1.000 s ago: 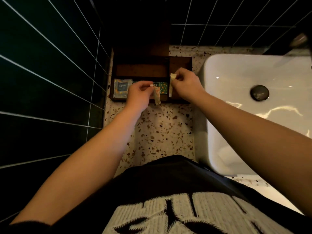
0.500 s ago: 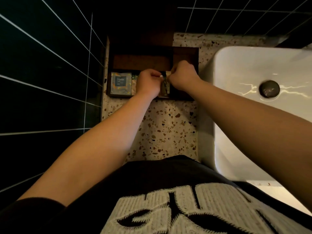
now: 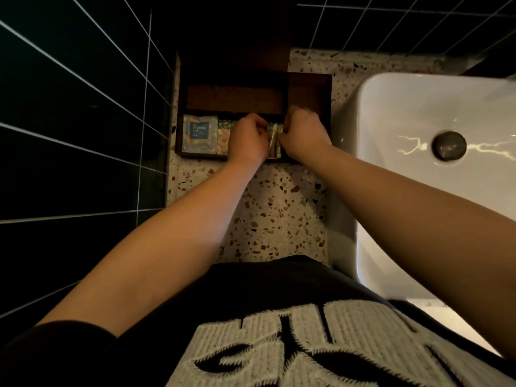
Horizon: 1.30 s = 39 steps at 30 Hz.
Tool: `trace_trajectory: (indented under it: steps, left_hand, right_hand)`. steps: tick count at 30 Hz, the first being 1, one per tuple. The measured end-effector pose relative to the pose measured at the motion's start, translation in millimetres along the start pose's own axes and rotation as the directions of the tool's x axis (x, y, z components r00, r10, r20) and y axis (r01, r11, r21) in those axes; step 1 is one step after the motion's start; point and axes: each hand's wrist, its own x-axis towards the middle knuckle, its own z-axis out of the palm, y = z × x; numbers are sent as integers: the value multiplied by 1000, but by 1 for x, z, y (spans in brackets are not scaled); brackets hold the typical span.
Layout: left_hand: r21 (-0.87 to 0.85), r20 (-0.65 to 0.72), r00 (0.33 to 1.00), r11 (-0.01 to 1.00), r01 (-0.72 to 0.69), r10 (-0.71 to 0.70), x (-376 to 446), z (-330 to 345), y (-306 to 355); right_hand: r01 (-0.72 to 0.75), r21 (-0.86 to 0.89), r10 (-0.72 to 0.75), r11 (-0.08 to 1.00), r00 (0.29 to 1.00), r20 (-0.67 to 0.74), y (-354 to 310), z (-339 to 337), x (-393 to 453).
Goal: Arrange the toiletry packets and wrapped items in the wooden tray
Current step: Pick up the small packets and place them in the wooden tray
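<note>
In the wooden tray, the shower cap packet is already lying flat at the left of the front compartment, a patterned packet beside it. The left hand and right hand are pinching upright slim packets between them; seating these appears to be the remaining step. The tray is sitting on a terrazzo counter, dark tiled walls to the left, a white basin to the right.

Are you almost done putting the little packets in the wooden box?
Partly. The shower cap packet and a patterned packet beside it already lie flat in the wooden tray's front row. The left hand and right hand are both tucking the thin packets between them into that row. The back compartments look bare, so more may follow.
</note>
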Motion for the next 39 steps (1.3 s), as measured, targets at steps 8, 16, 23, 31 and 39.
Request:
trace_trajectory:
  steps: [8,16,23,31,39]
  left_hand:
    - [-205,-31,996,975,-83,78,-49,-26,6]
    - [-487,94,985,869,-82,146,-109,-44,11]
    - [-418,270,940,905,-81,209,-136,-48,37]
    - [-400,296,886,889,-224,357,-159,-10,84]
    - [-372,225,895,883,-287,386,-185,85,170]
  right_hand:
    - [6,344,26,939,996,-90,14,-28,-62]
    - [-52,541,135,839,984,-115,44,-44,-143]
    - [-126,655,265,745,957,-117,73,-49,-198]
    - [-150,735,390,661,905,-167,131,-66,-231]
    - [-103,745,372,659,906,-203,262,-126,-236]
